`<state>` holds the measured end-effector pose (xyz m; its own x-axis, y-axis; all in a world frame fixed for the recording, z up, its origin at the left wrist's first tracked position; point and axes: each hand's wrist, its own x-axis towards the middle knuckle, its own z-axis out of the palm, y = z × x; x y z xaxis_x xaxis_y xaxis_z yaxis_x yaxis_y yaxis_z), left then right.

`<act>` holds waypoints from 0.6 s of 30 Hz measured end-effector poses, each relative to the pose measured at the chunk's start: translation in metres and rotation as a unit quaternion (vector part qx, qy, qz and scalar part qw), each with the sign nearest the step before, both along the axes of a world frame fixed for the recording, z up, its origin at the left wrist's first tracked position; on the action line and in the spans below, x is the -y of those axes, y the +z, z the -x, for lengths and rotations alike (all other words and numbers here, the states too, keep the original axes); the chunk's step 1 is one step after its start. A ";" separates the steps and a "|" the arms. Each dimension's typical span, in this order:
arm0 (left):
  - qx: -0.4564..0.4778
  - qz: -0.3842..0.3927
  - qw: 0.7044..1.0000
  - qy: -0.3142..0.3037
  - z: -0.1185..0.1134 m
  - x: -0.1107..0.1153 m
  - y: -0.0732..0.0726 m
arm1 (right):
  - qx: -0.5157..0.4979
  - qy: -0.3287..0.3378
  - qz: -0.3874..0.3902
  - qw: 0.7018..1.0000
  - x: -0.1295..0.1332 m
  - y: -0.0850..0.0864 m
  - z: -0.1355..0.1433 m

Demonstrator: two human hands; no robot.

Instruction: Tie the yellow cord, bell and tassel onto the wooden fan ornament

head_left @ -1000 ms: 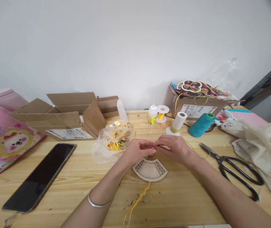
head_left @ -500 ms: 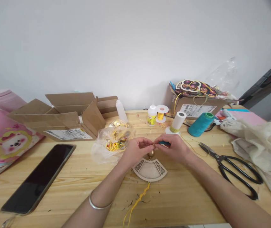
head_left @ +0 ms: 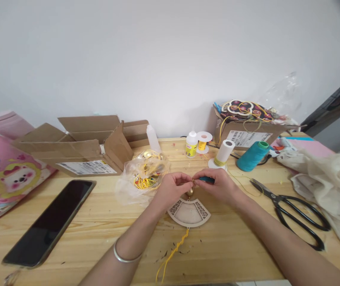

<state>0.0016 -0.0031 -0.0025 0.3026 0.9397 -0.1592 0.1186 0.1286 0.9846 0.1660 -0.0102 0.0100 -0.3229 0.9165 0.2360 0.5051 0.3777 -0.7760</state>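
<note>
My left hand (head_left: 178,186) pinches with thumb and forefinger just above a gold bell-like bead (head_left: 190,192); what sits between the fingertips is too small to make out. Against those fingertips, my right hand (head_left: 216,183) is closed around a slim teal-blue tool (head_left: 206,180), most of it covered by the fingers. Below the bead hangs a pale fan-shaped wooden frame (head_left: 189,213) with lattice sides, lying on the tabletop. A twisted yellow cord (head_left: 175,251) runs from its lower edge toward me.
Black-handled scissors (head_left: 289,206) lie right, near cream fabric (head_left: 333,190). Behind are a teal thread cone (head_left: 252,157), a white spool (head_left: 224,154), a glue bottle (head_left: 191,145) and a filled carton (head_left: 247,133). Left are a bag of cords (head_left: 144,178), an open carton (head_left: 77,153) and a phone (head_left: 51,224).
The view has shifted very slightly. Both hands keep their pinch together above the gold bead, and the fan-shaped frame stays in place.
</note>
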 end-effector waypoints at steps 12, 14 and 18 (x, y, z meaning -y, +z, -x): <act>0.013 0.003 1.000 -0.013 0.001 0.001 0.001 | -0.003 -0.004 0.010 1.000 -0.001 0.000 0.000; 0.017 0.005 1.000 -0.015 0.001 0.001 0.000 | -0.010 -0.008 0.018 1.000 -0.001 0.001 0.000; 0.021 0.009 1.000 -0.018 0.001 0.000 0.000 | -0.026 -0.007 0.037 0.999 -0.001 0.000 -0.001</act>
<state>0.0008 -0.0034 -0.0023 0.3427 0.9253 -0.1622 0.0830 0.1422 0.9864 0.1672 -0.0092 0.0102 -0.2994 0.9365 0.1827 0.4680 0.3110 -0.8272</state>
